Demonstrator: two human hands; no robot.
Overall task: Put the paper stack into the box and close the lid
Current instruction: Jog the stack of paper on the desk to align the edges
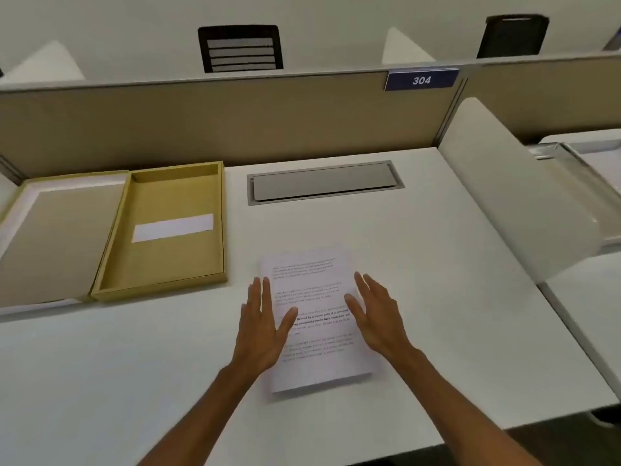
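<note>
Hands [319, 324] over paper stack [316, 317], white desk [437, 280].

we see a white desk [437, 280] with a grey cable flap [324, 181] set into it near the far edge. behind the desk stands a beige partition [235, 122], and on its top edge sits a blue sign [421, 80] with the number 304. a white side panel [510, 183] closes the desk on the right. beyond the partition we see two black chair backs [240, 48], well apart, before a plain pale wall [336, 15]. the light is soft and even.
</note>
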